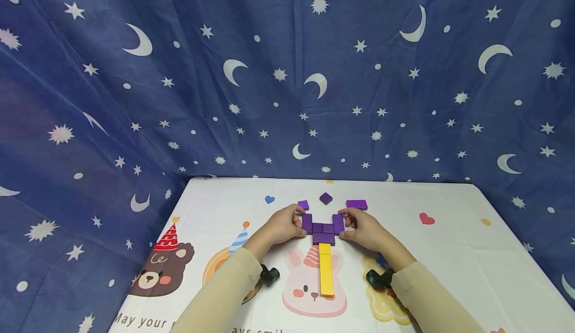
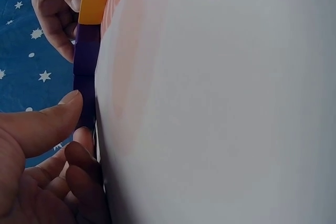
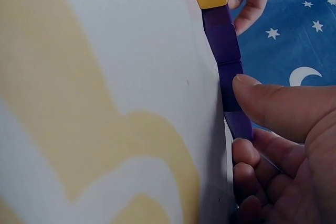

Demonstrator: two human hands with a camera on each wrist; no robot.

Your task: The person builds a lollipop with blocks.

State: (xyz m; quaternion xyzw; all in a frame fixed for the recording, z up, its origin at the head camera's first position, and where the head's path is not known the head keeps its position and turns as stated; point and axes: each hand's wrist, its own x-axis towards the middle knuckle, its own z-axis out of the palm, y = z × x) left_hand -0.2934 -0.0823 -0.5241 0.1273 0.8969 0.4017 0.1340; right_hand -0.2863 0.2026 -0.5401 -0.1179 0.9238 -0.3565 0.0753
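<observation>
A star-patterned curtain (image 1: 269, 106) is hanging beyond both hands, and a white printed tabletop (image 1: 449, 233) is spreading beneath them. The left hand (image 1: 285, 224) is pinching the left purple block (image 1: 307, 224), thumb and fingertips parting just enough to span it; the right hand (image 1: 366, 229) is gripping the right purple block (image 1: 338, 224) the same way. A yellow strip (image 1: 326, 275) is running from between the hands toward the person. At its far end a wide purple block (image 1: 324, 239) is lying between both grips. A loose purple block (image 1: 357, 204) is resting just beyond the right fingertips, a dark purple diamond (image 1: 325, 198) beyond the gap between the hands, and a small purple block (image 1: 303, 205) just by the left fingertips.
</observation>
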